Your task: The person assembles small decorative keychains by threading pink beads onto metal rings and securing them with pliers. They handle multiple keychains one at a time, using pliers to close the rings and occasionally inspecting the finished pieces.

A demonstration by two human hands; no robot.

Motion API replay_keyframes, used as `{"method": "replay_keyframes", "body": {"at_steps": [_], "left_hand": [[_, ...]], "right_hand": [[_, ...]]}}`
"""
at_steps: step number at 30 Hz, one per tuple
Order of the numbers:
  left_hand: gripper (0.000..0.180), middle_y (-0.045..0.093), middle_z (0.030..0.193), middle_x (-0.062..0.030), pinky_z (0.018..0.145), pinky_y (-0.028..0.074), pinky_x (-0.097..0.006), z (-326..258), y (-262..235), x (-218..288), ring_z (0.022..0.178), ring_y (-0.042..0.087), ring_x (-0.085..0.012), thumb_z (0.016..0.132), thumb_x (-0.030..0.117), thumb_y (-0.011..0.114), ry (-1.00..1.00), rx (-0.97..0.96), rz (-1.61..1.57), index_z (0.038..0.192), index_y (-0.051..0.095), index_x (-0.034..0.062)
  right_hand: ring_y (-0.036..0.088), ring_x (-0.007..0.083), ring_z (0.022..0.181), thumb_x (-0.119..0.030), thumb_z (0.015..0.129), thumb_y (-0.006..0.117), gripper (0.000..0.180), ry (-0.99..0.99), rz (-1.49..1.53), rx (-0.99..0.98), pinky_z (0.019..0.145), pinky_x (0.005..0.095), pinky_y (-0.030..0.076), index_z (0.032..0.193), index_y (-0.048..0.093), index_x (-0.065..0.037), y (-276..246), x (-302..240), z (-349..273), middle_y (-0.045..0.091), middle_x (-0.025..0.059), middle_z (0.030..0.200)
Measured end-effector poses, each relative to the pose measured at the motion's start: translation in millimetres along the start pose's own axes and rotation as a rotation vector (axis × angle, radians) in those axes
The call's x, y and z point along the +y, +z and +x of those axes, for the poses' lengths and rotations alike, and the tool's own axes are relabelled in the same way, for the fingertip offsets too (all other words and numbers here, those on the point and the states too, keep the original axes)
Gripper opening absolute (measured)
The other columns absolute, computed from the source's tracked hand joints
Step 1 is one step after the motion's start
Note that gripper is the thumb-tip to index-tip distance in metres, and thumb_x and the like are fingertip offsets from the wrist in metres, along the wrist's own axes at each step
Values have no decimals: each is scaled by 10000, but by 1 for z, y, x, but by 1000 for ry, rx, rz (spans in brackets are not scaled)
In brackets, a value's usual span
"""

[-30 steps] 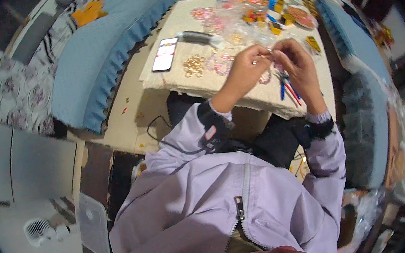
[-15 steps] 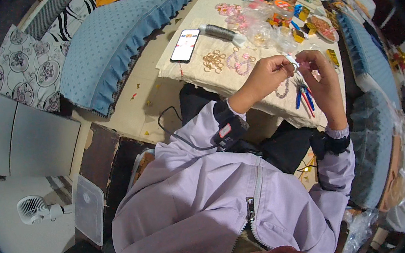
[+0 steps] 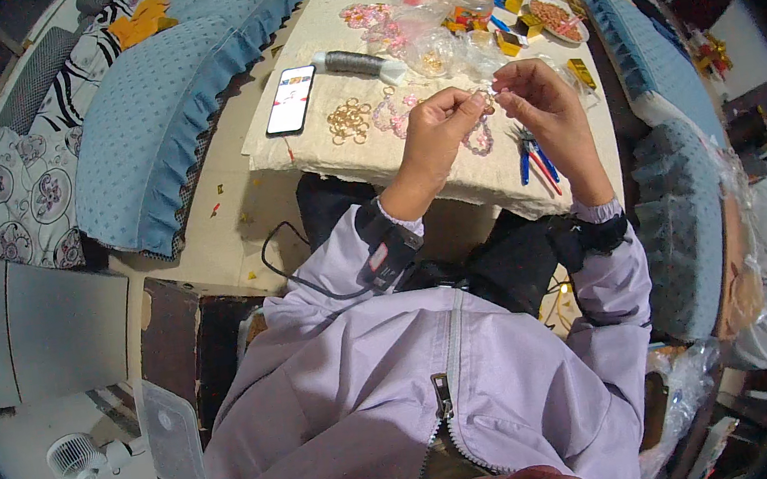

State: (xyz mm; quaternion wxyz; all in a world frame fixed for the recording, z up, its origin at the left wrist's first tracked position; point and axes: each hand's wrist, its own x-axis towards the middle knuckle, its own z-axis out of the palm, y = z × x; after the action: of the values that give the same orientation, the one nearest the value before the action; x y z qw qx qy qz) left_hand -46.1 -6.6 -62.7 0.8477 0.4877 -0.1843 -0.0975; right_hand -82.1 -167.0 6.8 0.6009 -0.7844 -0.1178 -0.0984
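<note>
Low cream table (image 3: 298, 141) at centre; blue dotted cushions (image 3: 168, 103) left and right (image 3: 680, 218); floral pillow (image 3: 0, 196) far left; pale floor (image 3: 216, 248); small white fan (image 3: 74, 456) lower left.

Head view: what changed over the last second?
Mostly the view shifted; the table sits differently in frame. Both hands, left and right, stay raised together, pinching a tiny piece too small to identify. The phone, gold rings and pliers lie as before.
</note>
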Motion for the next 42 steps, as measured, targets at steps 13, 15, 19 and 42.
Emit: {"method": "replay_keyframes", "body": {"at_steps": [13,15,19,42], "left_hand": [[209,619,742,31,570,394,-196,-1,1,-3,653,509,-22,948,201,650,84,16,87,885,677,3],[215,616,737,28,565,391,-189,0,3,0,634,498,-20,953,213,642,35,11,38,901,676,7],[240,545,667,46,537,367,-184,-2,1,6,562,438,-19,958,246,628,-96,-33,-32,919,667,12],[231,683,832,-13,699,449,-240,0,-8,1,741,559,-73,942,202,643,-67,-278,289,961,705,-20]], "right_hand": [[588,67,905,-66,932,634,217,26,-60,33,782,222,490,1133,562,-26,2,-4,3,621,21,1055],[585,69,912,-49,927,632,215,-20,-39,23,795,228,492,1128,561,-23,3,-2,3,615,22,1057],[570,65,912,-10,920,616,185,-85,-142,-3,809,226,482,1093,548,-20,3,-1,1,587,14,1011],[607,105,865,53,888,615,269,-286,-246,-141,782,242,495,1136,572,-42,3,-11,-1,604,23,949]]}}
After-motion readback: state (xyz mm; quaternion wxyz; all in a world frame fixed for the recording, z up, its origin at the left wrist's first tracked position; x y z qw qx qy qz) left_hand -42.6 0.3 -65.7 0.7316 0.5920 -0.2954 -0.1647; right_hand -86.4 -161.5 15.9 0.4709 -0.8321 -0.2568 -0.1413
